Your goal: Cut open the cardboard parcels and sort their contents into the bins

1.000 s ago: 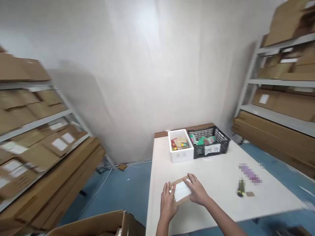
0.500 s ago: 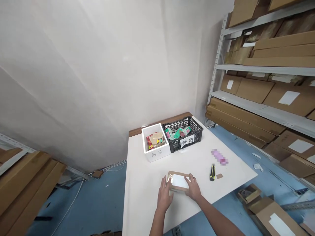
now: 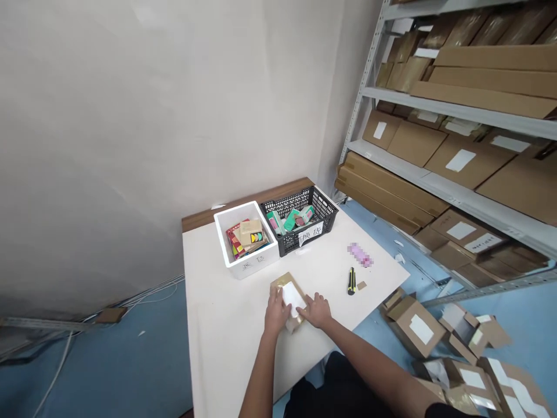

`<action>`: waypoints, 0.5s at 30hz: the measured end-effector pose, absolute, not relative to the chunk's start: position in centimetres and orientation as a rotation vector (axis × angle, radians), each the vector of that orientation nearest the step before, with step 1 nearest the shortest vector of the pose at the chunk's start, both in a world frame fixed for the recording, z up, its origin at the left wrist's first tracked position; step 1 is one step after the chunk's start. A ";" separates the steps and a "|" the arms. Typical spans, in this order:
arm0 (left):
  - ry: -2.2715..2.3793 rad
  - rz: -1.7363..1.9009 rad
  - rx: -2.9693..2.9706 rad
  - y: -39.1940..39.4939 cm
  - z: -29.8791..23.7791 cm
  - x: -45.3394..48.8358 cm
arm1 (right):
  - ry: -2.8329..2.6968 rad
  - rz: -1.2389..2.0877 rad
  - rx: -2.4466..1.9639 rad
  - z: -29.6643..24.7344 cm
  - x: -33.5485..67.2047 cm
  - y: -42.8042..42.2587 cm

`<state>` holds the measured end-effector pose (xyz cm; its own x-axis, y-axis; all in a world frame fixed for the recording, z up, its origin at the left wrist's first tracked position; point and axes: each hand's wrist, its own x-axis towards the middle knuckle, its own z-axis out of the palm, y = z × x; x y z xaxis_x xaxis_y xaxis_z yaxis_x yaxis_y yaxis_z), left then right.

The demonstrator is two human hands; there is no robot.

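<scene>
A small cardboard box (image 3: 284, 281) with a white label (image 3: 292, 298) on top and shiny tape at its far end sits on the white table (image 3: 226, 348). My left hand (image 3: 277, 312) grips its left side, thumb over the label. My right hand (image 3: 316, 310) holds the right side, with its thumb on the label's near edge. To the right of my hands lie a black and yellow utility knife (image 3: 351, 281), a scrap of cardboard (image 3: 361, 285) and a pixelated pink item (image 3: 360, 254).
Behind the box stand a white foam bin (image 3: 256, 266) with small packages and a black plastic crate (image 3: 288, 244) with green boxes. Metal shelves (image 3: 452, 109) full of cartons rise on the right. Opened cardboard boxes (image 3: 413, 325) lie on the blue floor beside the table.
The box has turned from lying crosswise to pointing lengthwise away from me, both hands still on it. My view has shifted right and down, showing more floor boxes.
</scene>
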<state>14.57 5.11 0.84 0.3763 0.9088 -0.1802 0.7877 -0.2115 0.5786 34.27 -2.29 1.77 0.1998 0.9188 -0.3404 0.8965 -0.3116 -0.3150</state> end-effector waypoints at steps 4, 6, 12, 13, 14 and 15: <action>1.424 -0.171 2.012 7.1 1.2 14.1 | -1.808 0.816 -2.315 0.5 35.4 -4.3; 1.391 -0.248 2.050 7.4 1.2 13.5 | -1.794 0.813 -2.301 0.1 37.4 -4.3; 1.543 -0.265 2.157 7.4 0.6 13.6 | -1.592 0.820 -2.441 -0.5 49.3 -1.1; 1.567 -0.276 2.151 7.4 0.5 13.9 | -1.534 0.843 -2.472 -0.8 51.6 -0.6; 1.587 -0.292 2.141 7.4 0.4 14.2 | -1.470 0.882 -2.510 -1.2 53.8 -0.1; 1.608 -0.313 2.125 7.4 0.3 14.4 | -1.393 0.934 -2.557 -1.7 55.8 0.2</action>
<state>14.45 7.38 0.32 0.2929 0.8485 -0.4408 0.9519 -0.2153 0.2180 55.79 0.24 -1.69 0.3995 0.7861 -0.4716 0.7348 -0.5822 -0.3480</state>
